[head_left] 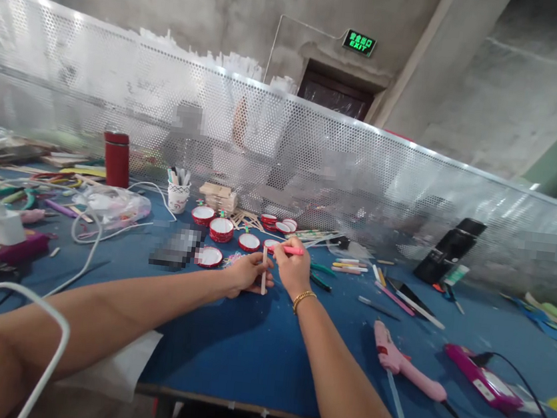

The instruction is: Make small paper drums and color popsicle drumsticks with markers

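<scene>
My left hand [245, 275] is closed around a pale wooden craft stick [263, 281], which stands almost upright above the blue tabletop. A pink marker [292, 250] is pinched in my right hand [295, 270], its tip at or very near the upper end of the stick; contact is too small to make out. A gold bracelet [303, 300] circles my right wrist. Just beyond the hands lie several shallow red-rimmed cups with white insides, among them one stack [220, 230] and a single cup [208, 257] beside my left hand.
A pink glue gun [404, 367] and a purple power strip [483, 380] lie at right, a black bottle [449, 250] behind them. At left are a red thermos [116, 160], a pen cup [178, 197] and white cables [96, 242]. A perforated metal screen [315, 153] borders the back.
</scene>
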